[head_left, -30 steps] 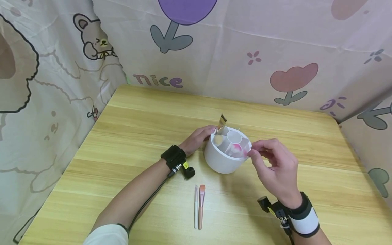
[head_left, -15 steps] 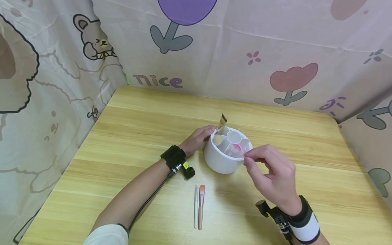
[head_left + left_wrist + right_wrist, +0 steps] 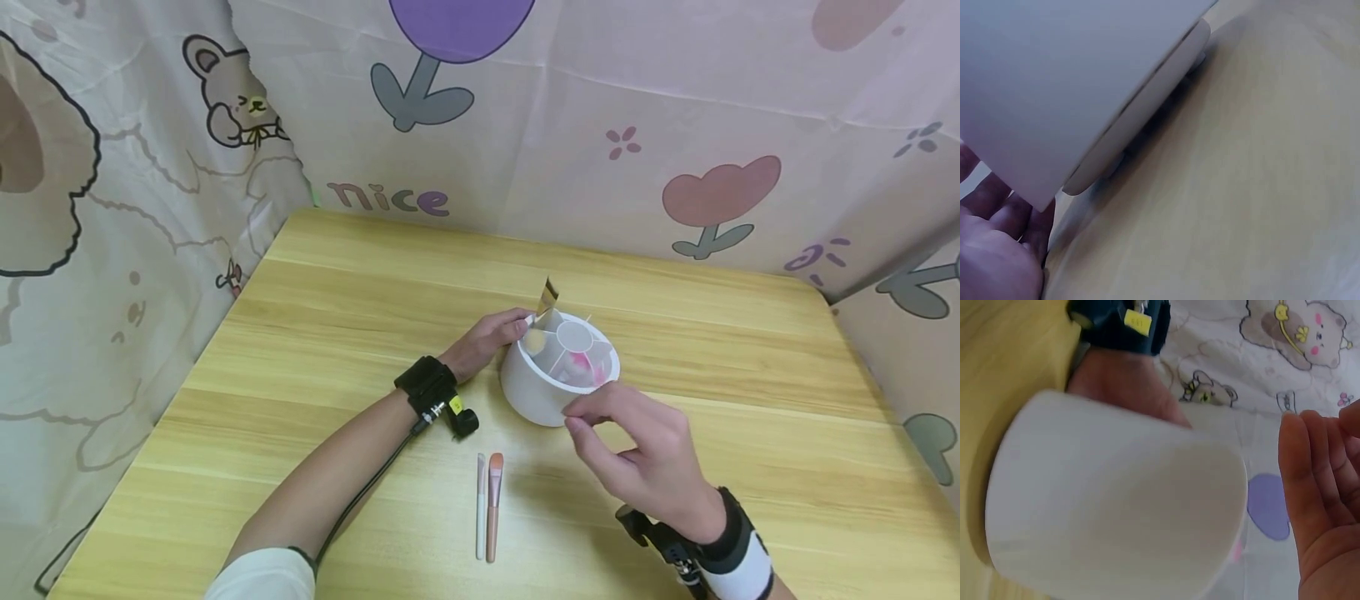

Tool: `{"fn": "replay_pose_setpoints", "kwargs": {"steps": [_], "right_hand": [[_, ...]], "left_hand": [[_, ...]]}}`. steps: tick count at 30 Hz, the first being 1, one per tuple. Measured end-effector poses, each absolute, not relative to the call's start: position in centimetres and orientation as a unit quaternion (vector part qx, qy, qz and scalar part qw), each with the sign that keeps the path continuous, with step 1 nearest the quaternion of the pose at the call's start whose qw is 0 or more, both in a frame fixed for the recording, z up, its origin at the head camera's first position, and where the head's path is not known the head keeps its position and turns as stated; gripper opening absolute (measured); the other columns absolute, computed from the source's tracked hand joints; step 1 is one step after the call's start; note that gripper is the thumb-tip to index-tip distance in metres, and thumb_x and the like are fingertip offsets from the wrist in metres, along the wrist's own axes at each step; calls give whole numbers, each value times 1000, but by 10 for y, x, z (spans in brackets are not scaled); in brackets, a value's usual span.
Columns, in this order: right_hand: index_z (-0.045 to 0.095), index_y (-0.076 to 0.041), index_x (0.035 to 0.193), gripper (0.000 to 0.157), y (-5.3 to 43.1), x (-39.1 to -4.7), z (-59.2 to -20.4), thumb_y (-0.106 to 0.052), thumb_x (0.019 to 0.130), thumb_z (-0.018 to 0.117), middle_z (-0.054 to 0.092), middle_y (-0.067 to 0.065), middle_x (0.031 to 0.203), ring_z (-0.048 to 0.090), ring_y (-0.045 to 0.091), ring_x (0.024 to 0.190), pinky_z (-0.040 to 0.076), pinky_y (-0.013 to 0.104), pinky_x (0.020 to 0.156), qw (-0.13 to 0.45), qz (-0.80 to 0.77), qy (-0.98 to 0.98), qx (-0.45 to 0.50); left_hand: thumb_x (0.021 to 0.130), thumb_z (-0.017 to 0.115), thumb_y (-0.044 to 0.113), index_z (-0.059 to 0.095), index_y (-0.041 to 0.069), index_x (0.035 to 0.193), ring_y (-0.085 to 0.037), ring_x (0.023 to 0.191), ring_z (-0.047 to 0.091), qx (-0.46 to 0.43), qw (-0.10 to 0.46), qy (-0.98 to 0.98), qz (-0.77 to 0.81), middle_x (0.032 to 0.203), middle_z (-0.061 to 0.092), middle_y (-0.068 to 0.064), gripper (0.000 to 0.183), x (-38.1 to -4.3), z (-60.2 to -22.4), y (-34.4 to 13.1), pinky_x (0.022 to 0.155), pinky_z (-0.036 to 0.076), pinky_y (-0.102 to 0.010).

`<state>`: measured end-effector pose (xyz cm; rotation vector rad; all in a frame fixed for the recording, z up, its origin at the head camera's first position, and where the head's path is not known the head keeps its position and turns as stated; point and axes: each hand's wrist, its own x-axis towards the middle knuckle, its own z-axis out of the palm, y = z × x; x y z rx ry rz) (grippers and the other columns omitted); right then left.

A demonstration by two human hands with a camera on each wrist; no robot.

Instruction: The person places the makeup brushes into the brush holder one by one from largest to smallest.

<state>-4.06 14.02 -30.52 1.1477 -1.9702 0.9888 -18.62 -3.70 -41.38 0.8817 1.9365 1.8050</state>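
A white round makeup brush holder [image 3: 542, 398] stands in the middle of the table, divided inside by clear partitions around a central ring. My left hand [image 3: 486, 343] grips its left side, with the thumb near the rim; in the left wrist view those fingers [image 3: 1013, 215] lie along the wall. In front of the holder hovers my right hand [image 3: 637, 450], thumb and index fingertips close together, with no object visible in it. Its fingers [image 3: 1313, 469] look fairly straight beyond the rim in the right wrist view. Two makeup brushes, one white [image 3: 480, 508] and one pink [image 3: 492, 508], lie side by side nearer the person.
A gold-and-black item [image 3: 547, 297] sticks up from the holder's left rear. A beige round piece [image 3: 534, 342] and a pink-and-white piece [image 3: 577, 365] sit in its compartments. Printed cloth [image 3: 570, 167] hangs behind the wood-grain table [image 3: 337, 275].
My right hand has moved left and toward the person, from the holder's right rim to in front of its wall. The left hand, holder and two brushes stay in place.
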Motion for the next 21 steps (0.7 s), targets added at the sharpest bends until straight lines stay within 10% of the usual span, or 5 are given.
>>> {"fn": "replay_pose_setpoints", "kwargs": {"steps": [21], "right_hand": [[66,-11,92,8,120,-30,-348,-8,85,64,59,-10,80,54,-5,71,48,8,60,139,366,-782,485]], "left_hand": [[96,29,46,50,8,135,-16,124,48,324,169,675,641,131,55,-6,58,-186,-412,-37,107,36,-37]]}}
